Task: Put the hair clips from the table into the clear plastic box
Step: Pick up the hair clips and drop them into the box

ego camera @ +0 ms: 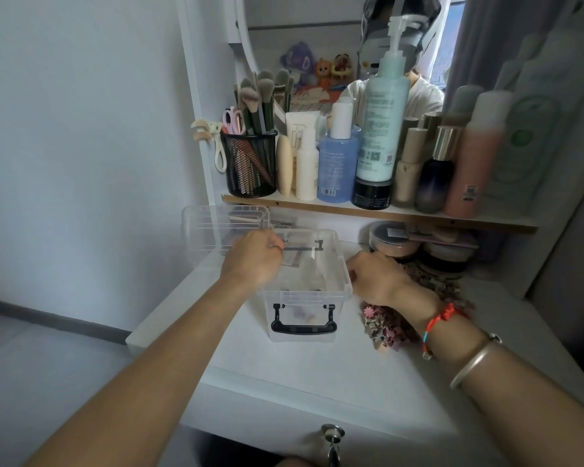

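A clear plastic box [331, 288] with a black handle stands open in the middle of the white table. A few small clips lie on its floor. My left hand [255, 261] hovers over the box's left half with its fingers curled; whether it holds a clip is hidden. My right hand [375, 278] rests against the box's right wall, fingers closed over a pile of small pink and brown hair clips [388, 328] that spreads along the table under my wrist.
The box's clear lid [216, 227] lies at the back left. A shelf above carries a black mesh brush cup [250, 163] and several bottles. Round jars [395, 241] sit under the shelf at the right. The table's left edge [155, 318] is near.
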Demonstrator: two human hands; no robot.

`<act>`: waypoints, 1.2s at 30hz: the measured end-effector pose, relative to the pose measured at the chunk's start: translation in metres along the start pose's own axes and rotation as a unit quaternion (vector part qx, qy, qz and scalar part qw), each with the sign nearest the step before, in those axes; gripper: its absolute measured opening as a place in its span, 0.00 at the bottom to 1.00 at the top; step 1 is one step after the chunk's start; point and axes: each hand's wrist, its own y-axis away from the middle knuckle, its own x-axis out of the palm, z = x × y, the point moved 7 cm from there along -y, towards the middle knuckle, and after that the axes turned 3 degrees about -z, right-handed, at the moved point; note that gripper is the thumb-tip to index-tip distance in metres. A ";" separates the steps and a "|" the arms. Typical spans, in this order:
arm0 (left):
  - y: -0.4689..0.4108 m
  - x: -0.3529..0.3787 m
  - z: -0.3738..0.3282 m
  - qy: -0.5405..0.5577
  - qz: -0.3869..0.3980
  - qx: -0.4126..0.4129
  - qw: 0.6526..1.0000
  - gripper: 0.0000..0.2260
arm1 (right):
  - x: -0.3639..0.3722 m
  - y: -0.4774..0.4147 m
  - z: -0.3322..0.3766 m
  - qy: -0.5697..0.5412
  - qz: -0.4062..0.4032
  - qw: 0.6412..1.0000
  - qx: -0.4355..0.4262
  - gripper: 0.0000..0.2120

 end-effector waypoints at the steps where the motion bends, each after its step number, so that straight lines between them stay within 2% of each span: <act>1: 0.000 0.000 0.000 0.002 -0.001 0.000 1.000 0.14 | 0.000 -0.002 -0.003 -0.010 0.004 1.000 0.003 0.10; 5: 0.000 0.001 0.001 0.003 -0.001 0.000 1.000 0.14 | 0.007 -0.004 -0.010 -0.005 0.025 1.000 -0.004 0.10; 7: -0.001 0.001 0.002 0.008 0.001 -0.002 1.000 0.14 | -0.004 -0.007 -0.011 -0.054 -0.050 0.997 -0.004 0.10; 9: -0.001 0.002 0.002 0.012 0.003 -0.003 1.000 0.13 | -0.029 -0.007 -0.017 -0.227 -0.147 0.963 0.018 0.07; 11: -0.002 0.004 0.001 0.014 0.006 0.000 1.000 0.13 | -0.045 -0.006 -0.012 -0.413 -0.128 0.902 -0.005 0.03; 12: -0.003 0.005 -0.001 0.016 0.007 0.003 1.000 0.13 | -0.049 -0.006 -0.006 -0.440 -0.100 0.892 -0.028 0.05; 14: -0.003 0.008 -0.003 0.020 0.010 0.008 1.000 0.13 | -0.048 -0.006 -0.001 -0.412 -0.069 0.907 -0.051 0.08; 16: -0.003 0.010 -0.005 0.020 0.013 0.009 1.000 0.13 | -0.045 -0.010 -0.013 -0.344 -0.102 0.933 -0.024 0.08; 17: -0.003 0.010 -0.005 0.020 0.012 0.010 1.000 0.13 | -0.039 -0.012 -0.019 -0.288 -0.110 0.951 -0.011 0.09; 19: -0.003 0.010 -0.005 0.019 0.010 0.010 1.000 0.13 | -0.019 -0.013 -0.026 -0.146 -0.073 0.987 0.009 0.10; 21: -0.003 0.010 -0.006 0.020 0.009 0.010 1.000 0.13 | -0.001 -0.013 -0.028 -0.042 -0.032 0.998 0.016 0.10; 24: -0.002 0.010 -0.007 0.019 0.010 0.012 1.000 0.13 | 0.002 -0.010 -0.022 0.002 -0.031 0.999 0.022 0.11; 26: -0.002 0.009 -0.006 0.019 0.009 0.012 1.000 0.13 | 0.000 -0.010 -0.020 -0.003 -0.033 0.999 0.022 0.12; 28: -0.001 0.009 -0.006 0.021 0.009 0.011 1.000 0.13 | -0.011 -0.011 -0.021 -0.055 -0.083 0.995 0.022 0.11; 30: 0.000 0.009 -0.006 0.022 0.008 0.012 1.000 0.13 | -0.033 -0.008 -0.023 -0.212 -0.162 0.963 0.030 0.08; 32: 0.000 0.010 -0.007 0.020 0.009 0.011 1.000 0.13 | -0.047 -0.007 -0.013 -0.379 -0.158 0.912 -0.005 0.04; 33: 0.000 0.010 -0.007 0.019 0.010 0.011 1.000 0.13 | -0.051 -0.007 -0.005 -0.417 -0.136 0.898 -0.027 0.03; 36: 0.000 0.011 -0.008 0.017 0.010 0.010 1.000 0.13 | -0.052 -0.007 0.001 -0.393 -0.124 0.910 -0.050 0.07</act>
